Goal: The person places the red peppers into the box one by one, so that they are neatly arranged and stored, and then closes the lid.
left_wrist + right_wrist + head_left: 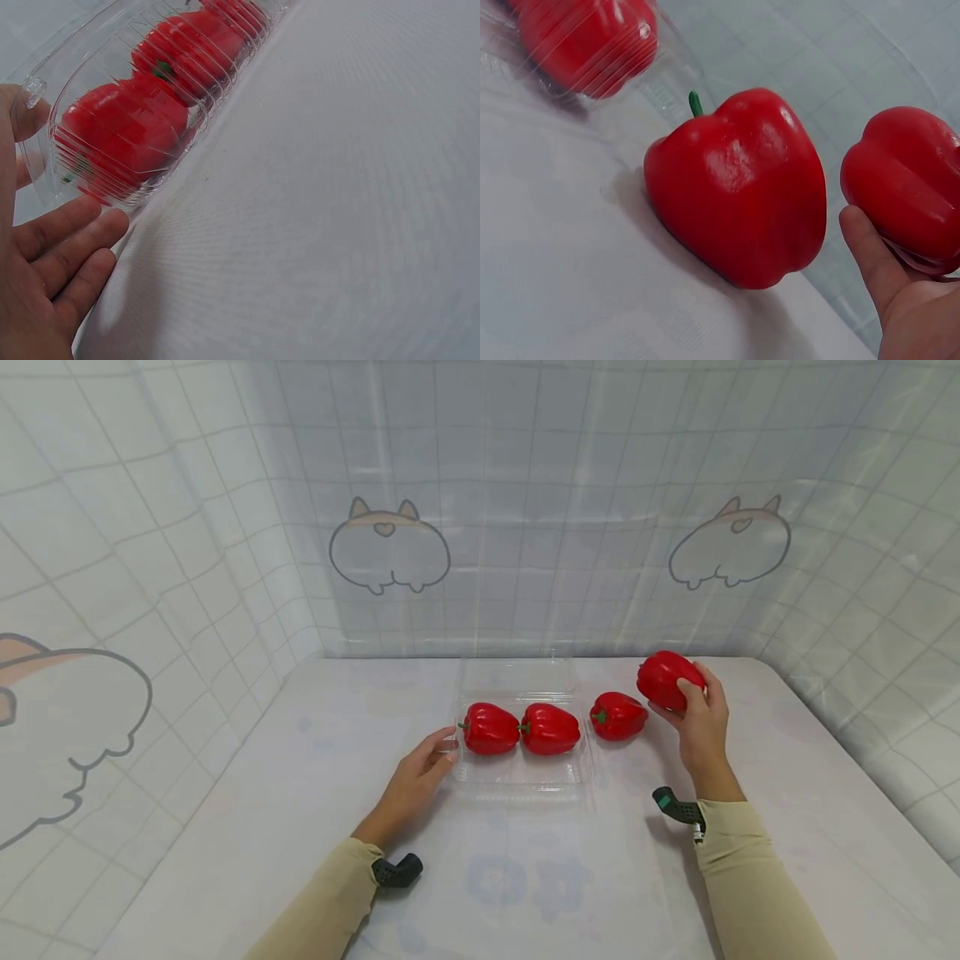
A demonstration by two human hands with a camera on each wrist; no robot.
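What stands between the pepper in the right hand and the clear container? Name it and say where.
One loose red pepper lies on the table in between, just right of the clear container. The held pepper in the right hand looks raised above the table, so it could probably pass over.

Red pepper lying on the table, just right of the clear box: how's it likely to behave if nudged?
The red pepper will probably rock or roll, since it lies on its side on rounded flanks. It may be slippery: the skin is smooth and shows glossy highlights. It looks stiff rather than floppy, as its lobes hold a full shape.
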